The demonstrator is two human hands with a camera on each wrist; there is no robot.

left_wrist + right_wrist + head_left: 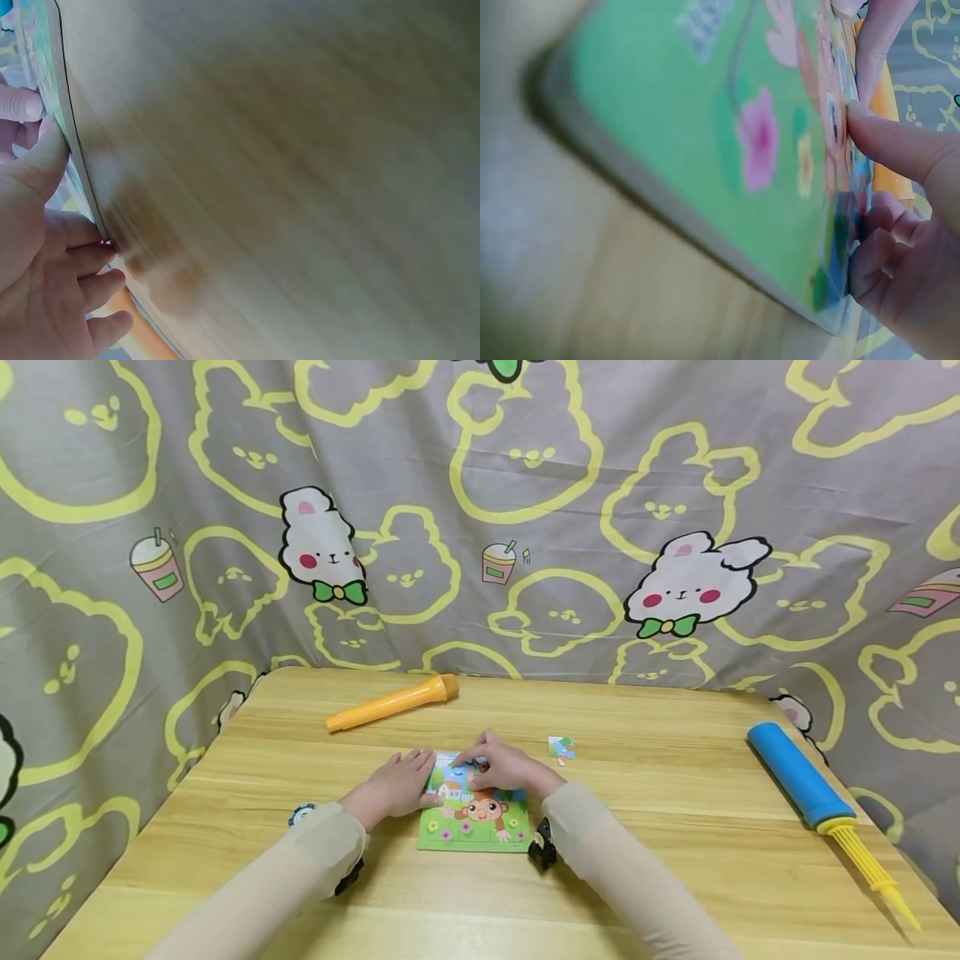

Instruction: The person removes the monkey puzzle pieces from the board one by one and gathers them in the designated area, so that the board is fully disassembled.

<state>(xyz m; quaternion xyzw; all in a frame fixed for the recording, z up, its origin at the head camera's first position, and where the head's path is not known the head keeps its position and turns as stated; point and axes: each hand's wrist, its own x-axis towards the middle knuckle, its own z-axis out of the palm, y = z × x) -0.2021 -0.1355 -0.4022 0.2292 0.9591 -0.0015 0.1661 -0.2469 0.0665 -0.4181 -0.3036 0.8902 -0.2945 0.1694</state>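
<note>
Monkey puzzle (480, 828), mid-table (667, 752); 5 o'clock corner print (515, 845), illegible. My left hand (395, 787), fingers extended, at its 9 o'clock edge; right hand (501, 765) atop, grip not discernible. Loose piece (558, 747): 2 o'clock.

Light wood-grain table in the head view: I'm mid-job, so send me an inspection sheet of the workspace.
Surface: light wood-grain table, no spill seen.
Job's things: flat green-and-blue monkey-picture puzzle board on the table; small blue-and-green puzzle piece loose, beyond it to the right.
Clutter: orange microphone-shaped toy at far left; blue-and-yellow hand pump at right; round blue-and-white object, partly hidden by the left sleeve.
Hands: left hand touches the board's left edge; right hand touches its upper part, whether pinching a piece is unclear.
Cables: nothing seen.
Surroundings: grey fabric curtain with yellow cartoon outlines.
</note>
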